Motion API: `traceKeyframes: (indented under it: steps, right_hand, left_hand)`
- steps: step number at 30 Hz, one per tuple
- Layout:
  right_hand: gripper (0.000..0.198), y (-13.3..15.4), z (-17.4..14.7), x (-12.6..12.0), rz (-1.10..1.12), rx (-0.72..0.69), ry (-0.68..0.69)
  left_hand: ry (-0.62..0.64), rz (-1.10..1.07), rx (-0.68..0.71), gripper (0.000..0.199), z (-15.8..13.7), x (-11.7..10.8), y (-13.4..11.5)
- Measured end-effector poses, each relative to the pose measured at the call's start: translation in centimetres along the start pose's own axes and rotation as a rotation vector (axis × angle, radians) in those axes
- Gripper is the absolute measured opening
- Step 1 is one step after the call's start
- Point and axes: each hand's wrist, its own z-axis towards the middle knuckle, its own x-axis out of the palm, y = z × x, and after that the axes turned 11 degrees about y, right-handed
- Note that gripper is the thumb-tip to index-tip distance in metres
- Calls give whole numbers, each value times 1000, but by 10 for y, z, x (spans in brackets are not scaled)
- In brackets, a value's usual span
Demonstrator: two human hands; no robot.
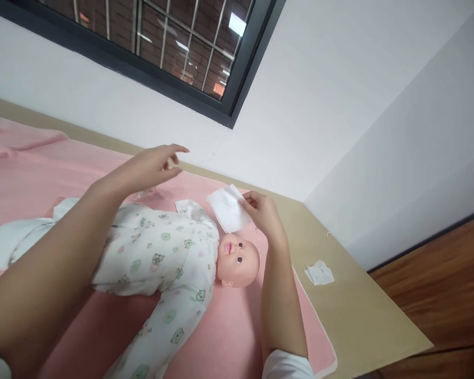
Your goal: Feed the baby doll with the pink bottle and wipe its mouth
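A baby doll (237,258) in a white printed sleepsuit (161,252) lies on its back on a pink blanket (31,173), head toward the right. My right hand (263,210) pinches a white folded cloth (227,208) just above the doll's head. My left hand (154,166) hovers above the doll's far arm with fingers spread, holding nothing.
The blanket covers a beige table (359,316) set against a white wall. A small folded white cloth (319,272) lies on the bare table to the right. A dark-framed window (174,58) is above. Wooden floor (450,284) shows past the table's right edge.
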Motion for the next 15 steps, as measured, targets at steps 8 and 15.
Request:
traceKeyframes:
  steps: [8,15]
  right_hand:
    - [27,-48,17,-1,210,277,-215]
    - [25,-75,16,-5,443,280,-191]
  left_hand:
    - [178,-33,-503,94,-8,-14,74]
    - [204,-159,-397,48,-6,3,110]
